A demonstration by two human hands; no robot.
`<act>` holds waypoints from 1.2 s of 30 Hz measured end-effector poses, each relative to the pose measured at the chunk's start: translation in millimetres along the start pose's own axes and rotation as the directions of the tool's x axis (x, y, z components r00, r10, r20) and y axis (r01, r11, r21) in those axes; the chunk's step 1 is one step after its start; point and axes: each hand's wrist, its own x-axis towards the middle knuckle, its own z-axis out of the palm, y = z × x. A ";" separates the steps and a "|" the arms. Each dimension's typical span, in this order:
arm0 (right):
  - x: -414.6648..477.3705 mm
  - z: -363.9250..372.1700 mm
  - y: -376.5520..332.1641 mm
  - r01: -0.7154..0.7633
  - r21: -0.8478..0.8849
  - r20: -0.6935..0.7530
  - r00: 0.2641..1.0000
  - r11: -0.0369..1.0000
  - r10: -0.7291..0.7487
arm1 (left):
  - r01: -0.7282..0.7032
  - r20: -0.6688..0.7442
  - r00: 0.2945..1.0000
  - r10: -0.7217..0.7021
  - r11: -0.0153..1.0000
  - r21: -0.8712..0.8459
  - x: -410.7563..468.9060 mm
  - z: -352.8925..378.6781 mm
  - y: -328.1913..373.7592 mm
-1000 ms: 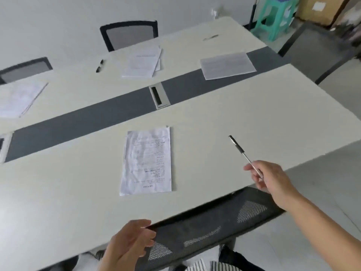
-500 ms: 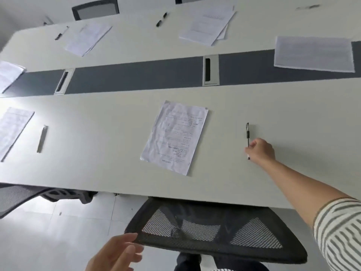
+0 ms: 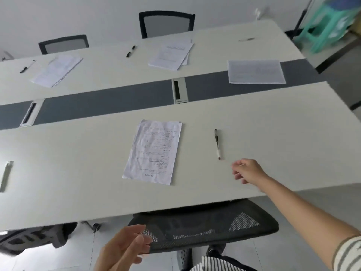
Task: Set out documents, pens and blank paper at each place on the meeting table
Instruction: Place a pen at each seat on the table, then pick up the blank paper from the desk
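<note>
The pen (image 3: 217,144) lies on the table (image 3: 273,137) right of the document (image 3: 154,151), just beyond the empty, loosely curled right hand (image 3: 247,171); the left hand (image 3: 123,249) hangs relaxed, holding nothing.

Brightly and evenly lit by soft diffuse light, with only faint shadows on the pale surface (image 3: 78,173). Bent by wide-angle distortion along the long surface edges toward left and right. Smeared by motion blur, worst on the green stool (image 3: 328,22) at far right and the pen (image 3: 5,176) at the near left edge.
</note>
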 end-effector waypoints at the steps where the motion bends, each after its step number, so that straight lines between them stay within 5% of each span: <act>1: -26.2 -5.4 8.7 -0.003 0.060 -0.018 1.000 0.998 0.004 | -0.019 0.041 0.999 0.019 1.000 0.007 4.6 -0.5 3.1; 8: -211.1 -35.5 93.5 0.001 0.289 -0.251 0.965 0.957 0.075 | -0.226 0.380 0.912 0.158 0.964 0.139 25.4 29.4 30.1; 16: -341.7 -45.6 195.1 -0.023 0.515 -0.401 0.877 0.857 0.264 | -0.461 0.659 0.708 0.254 0.873 0.160 -16.6 135.2 52.2; 31: -430.3 -212.4 351.3 0.148 0.686 -0.557 0.737 0.712 0.383 | -0.594 0.866 0.468 0.177 0.788 0.160 -160.7 404.6 78.8; 36: -418.2 -283.2 381.0 0.182 0.704 -0.593 0.682 0.686 0.428 | -0.548 0.844 0.506 0.179 0.822 0.155 -158.9 475.1 108.5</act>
